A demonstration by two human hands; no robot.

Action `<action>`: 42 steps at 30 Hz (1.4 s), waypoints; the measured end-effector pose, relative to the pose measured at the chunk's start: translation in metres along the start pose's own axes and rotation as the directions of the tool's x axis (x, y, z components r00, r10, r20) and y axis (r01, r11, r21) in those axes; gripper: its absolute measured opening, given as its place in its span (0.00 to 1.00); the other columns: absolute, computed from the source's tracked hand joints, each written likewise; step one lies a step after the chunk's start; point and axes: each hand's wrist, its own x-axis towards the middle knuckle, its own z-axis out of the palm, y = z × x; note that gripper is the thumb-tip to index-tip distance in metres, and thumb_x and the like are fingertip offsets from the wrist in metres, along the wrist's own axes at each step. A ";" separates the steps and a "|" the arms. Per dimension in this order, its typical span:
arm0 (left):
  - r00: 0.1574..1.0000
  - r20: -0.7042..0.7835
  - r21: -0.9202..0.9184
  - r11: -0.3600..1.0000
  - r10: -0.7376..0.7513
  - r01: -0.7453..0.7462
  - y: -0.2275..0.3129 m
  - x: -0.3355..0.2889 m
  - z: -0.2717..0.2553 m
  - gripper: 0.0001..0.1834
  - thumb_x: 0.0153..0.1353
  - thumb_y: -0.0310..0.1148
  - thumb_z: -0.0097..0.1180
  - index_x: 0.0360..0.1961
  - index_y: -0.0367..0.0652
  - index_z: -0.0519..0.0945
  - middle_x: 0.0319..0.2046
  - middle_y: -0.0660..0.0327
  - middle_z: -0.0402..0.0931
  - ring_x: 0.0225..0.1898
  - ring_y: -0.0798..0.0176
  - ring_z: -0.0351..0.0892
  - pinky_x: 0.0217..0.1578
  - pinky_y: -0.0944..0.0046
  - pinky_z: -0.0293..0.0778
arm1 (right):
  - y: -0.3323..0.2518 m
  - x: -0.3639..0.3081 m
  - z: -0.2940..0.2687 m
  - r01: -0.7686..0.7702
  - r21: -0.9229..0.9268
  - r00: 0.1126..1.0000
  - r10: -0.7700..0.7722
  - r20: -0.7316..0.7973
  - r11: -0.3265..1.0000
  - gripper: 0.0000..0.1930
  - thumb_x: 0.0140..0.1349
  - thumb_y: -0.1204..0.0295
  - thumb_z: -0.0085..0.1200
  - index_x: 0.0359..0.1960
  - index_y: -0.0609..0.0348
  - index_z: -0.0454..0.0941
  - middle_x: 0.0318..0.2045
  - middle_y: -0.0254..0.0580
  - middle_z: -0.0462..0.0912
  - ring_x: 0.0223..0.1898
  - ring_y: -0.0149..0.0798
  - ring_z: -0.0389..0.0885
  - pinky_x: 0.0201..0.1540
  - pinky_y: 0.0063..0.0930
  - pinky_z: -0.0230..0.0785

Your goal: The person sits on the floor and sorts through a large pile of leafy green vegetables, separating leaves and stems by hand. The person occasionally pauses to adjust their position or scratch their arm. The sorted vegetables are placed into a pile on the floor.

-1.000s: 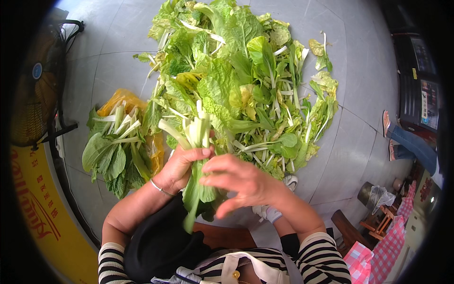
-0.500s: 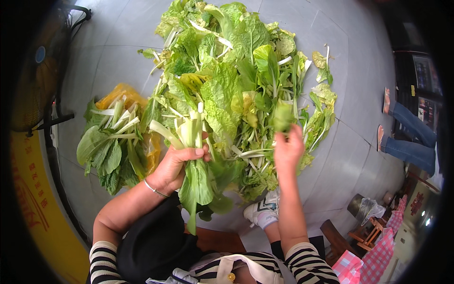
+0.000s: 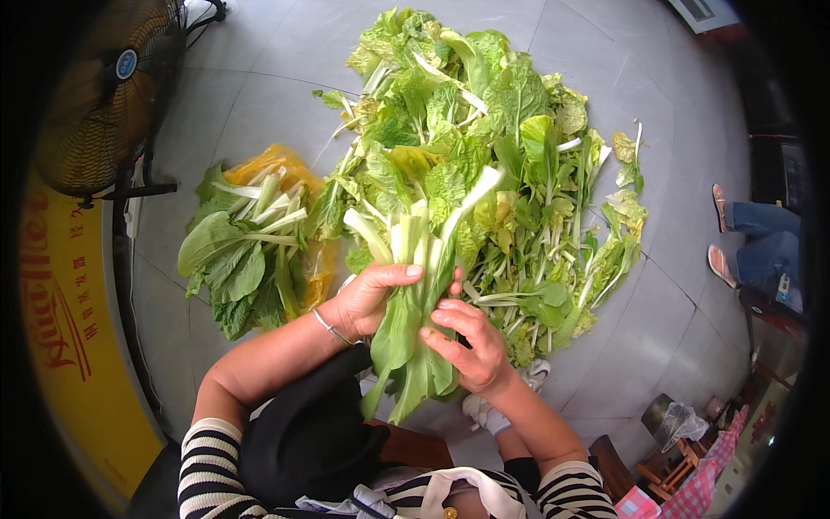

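My left hand is closed around a bunch of leafy greens, with its thumb across the pale stalks. The cut stalk ends point away from me and the leaves hang down toward my lap. One long white stalk slants out to the right from the bunch. My right hand is at the right side of the same bunch, its thumb and fingers closed on the leaves below my left thumb. Beyond both hands, a big heap of loose green and yellowing leaves spreads over the floor.
At the left, a second pile of greens lies on a yellow plastic bag. A black floor fan and a yellow panel stand further left. Another person's legs are at the right, above a wooden stool and checked cloth.
My right hand has come from the heap, where it held a blurred green leaf, to the bunch in my left hand. A long white stalk now shows in the bunch. The view has shifted.
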 end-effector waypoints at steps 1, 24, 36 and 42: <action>0.999 -0.027 0.026 0.999 0.037 -0.036 0.003 -0.001 -0.003 0.28 0.56 0.32 0.58 0.58 0.37 0.68 0.49 0.53 0.74 0.48 0.57 0.76 0.49 0.57 0.74 | 0.001 0.000 -0.001 0.009 0.019 1.000 -0.010 0.030 1.000 0.15 0.49 0.81 0.61 0.41 0.58 0.80 0.44 0.43 0.75 0.47 0.46 0.77 0.46 0.35 0.76; 0.928 -0.163 0.447 0.864 0.335 -0.234 0.041 0.008 0.009 0.31 0.48 0.25 0.62 0.55 0.39 0.67 0.38 0.57 0.76 0.38 0.61 0.78 0.45 0.60 0.75 | 0.046 0.061 -0.043 -0.324 0.873 0.586 0.802 -0.117 0.364 0.14 0.62 0.70 0.53 0.46 0.63 0.72 0.28 0.35 0.75 0.29 0.26 0.71 0.33 0.19 0.67; 0.894 0.089 0.770 0.539 0.440 -0.342 0.023 0.005 0.021 0.23 0.48 0.25 0.68 0.46 0.40 0.75 0.39 0.63 0.79 0.41 0.68 0.77 0.45 0.65 0.75 | 0.031 0.045 0.007 -0.689 0.629 0.542 0.832 0.116 0.360 0.15 0.64 0.63 0.55 0.36 0.68 0.74 0.28 0.41 0.81 0.27 0.31 0.79 0.31 0.23 0.74; 0.861 0.348 0.906 0.105 0.370 -0.411 0.015 -0.002 0.047 0.21 0.47 0.30 0.70 0.42 0.43 0.75 0.36 0.62 0.78 0.38 0.67 0.77 0.41 0.66 0.75 | -0.008 0.044 -0.069 -0.636 0.613 0.642 0.762 0.082 0.469 0.17 0.65 0.63 0.53 0.48 0.63 0.69 0.32 0.42 0.80 0.25 0.28 0.79 0.27 0.17 0.78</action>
